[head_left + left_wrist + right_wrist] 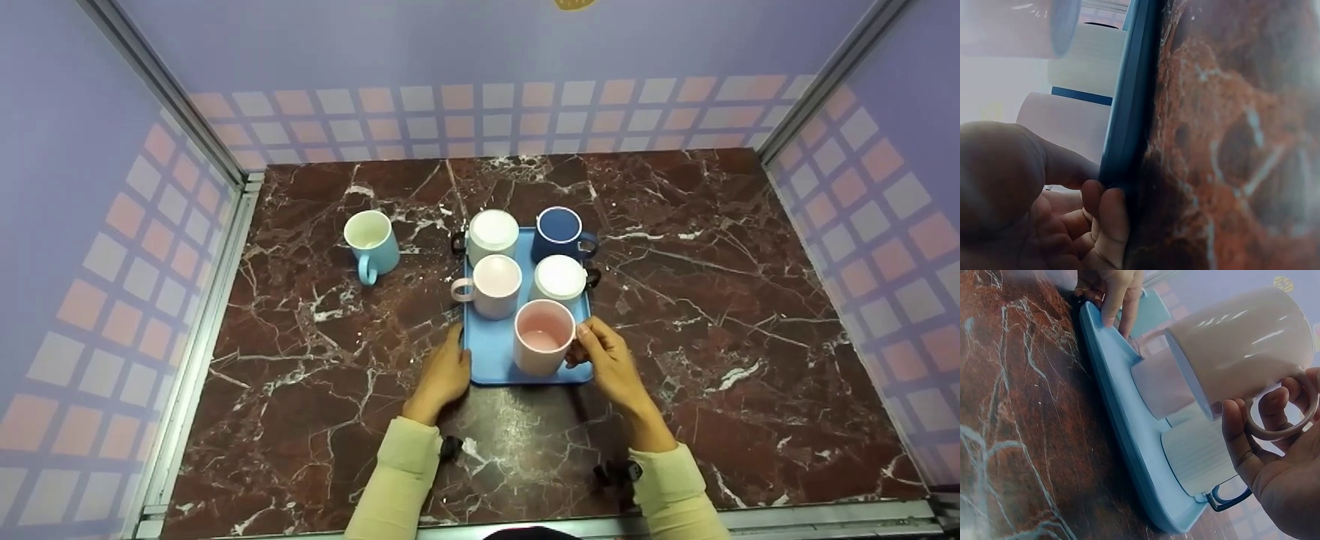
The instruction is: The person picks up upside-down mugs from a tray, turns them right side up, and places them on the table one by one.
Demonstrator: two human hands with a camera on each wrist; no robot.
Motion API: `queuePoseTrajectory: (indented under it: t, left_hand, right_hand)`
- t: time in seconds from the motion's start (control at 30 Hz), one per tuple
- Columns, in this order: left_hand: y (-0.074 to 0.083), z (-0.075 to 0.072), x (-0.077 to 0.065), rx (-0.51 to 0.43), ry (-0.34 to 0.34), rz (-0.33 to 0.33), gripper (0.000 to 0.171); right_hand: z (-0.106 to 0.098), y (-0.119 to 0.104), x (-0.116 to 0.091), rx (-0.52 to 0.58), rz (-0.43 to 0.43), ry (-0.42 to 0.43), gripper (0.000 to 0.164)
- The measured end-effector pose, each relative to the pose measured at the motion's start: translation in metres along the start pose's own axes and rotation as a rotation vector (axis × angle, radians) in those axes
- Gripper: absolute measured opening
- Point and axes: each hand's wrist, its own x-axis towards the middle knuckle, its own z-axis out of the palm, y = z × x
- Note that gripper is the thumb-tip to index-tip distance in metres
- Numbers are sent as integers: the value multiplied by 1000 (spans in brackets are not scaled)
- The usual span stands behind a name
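The left grip [442, 367] pinched the near-left edge of the blue tray [491, 349]; the right grip [613, 364] grasped the pink mug [540, 361] by its handle [1282, 435], above the near-right corner. A careless swing could have knocked the white mug [559, 277] just beyond into the navy mug [559, 225].

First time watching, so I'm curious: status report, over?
Left hand grips tray. Right hand holds pink mug by handle, above tray. Nearer white mug just beyond, possible snag.
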Motion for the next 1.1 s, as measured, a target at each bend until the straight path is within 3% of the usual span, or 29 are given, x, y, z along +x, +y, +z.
queuePoseTrajectory:
  t: [0.53,0.97,1.1]
  left_hand:
    - [-1,1,1,-2,-5,-3,53]
    - [-1,1,1,12,4,11,53]
    - [-2,1,0,20,16,30,52]
  right_hand:
    - [-18,1,1,-55,7,6,32]
    - [-50,-5,-6,-84,93,156,33]
    - [-61,-6,-8,-38,115,201,35]
